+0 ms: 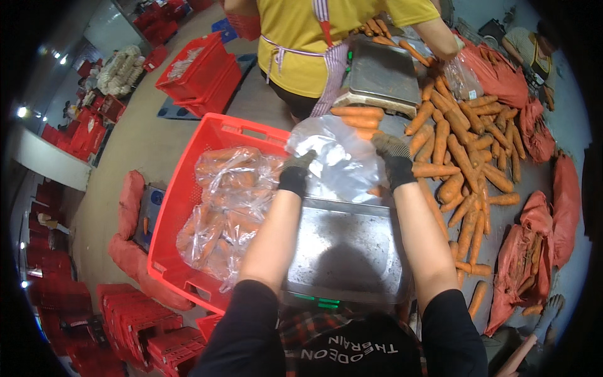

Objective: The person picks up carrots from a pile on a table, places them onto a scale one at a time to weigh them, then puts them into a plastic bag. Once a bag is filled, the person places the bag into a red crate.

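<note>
Both of my hands wear striped work gloves with dark cuffs. My left hand (299,170) grips the left side of a clear plastic bag (334,155), near the rim of a red plastic crate (176,174). At the bag's right side is my right hand (392,153), its fingertips beside carrots (360,121); whether it grips the film cannot be told. The bag lies just beyond the metal platform of a weighing scale (348,245). Bagged carrots (226,212) fill much of the crate. Loose carrots (466,136) are heaped to the right of my right hand.
A co-worker in a yellow shirt (297,52) stands ahead beside a second scale (384,70). Red sacks (518,264) lie along the right, where another person's gloved hand (552,311) shows. Stacked red crates (202,80) stand at upper left, more (136,320) at lower left.
</note>
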The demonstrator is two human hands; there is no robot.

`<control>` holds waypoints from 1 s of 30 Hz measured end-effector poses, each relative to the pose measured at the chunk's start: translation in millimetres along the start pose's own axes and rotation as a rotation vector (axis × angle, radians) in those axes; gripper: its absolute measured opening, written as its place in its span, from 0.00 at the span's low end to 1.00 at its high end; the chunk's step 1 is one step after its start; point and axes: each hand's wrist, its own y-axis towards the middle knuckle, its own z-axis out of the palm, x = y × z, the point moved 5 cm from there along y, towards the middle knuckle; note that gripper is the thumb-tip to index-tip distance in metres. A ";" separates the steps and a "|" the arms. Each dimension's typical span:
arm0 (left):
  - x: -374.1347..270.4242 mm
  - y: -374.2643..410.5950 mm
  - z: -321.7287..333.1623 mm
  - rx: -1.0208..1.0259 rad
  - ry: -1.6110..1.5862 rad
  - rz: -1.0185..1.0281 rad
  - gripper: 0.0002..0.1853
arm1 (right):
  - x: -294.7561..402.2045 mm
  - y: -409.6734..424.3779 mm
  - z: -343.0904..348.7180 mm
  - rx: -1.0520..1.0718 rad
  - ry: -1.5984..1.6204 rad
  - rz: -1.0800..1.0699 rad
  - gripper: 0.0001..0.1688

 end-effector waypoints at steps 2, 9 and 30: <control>-3.9 -9.5 -4.1 0.013 -0.044 0.021 0.19 | -11.7 4.6 -22.1 -0.059 -0.136 0.101 0.11; -1.8 1.9 8.1 0.086 -0.192 0.246 0.18 | 86.9 -19.4 83.7 0.443 -0.654 0.012 0.56; 15.7 54.6 -35.3 -0.008 0.659 0.437 0.29 | 39.9 2.5 -17.7 -0.205 0.285 0.705 0.20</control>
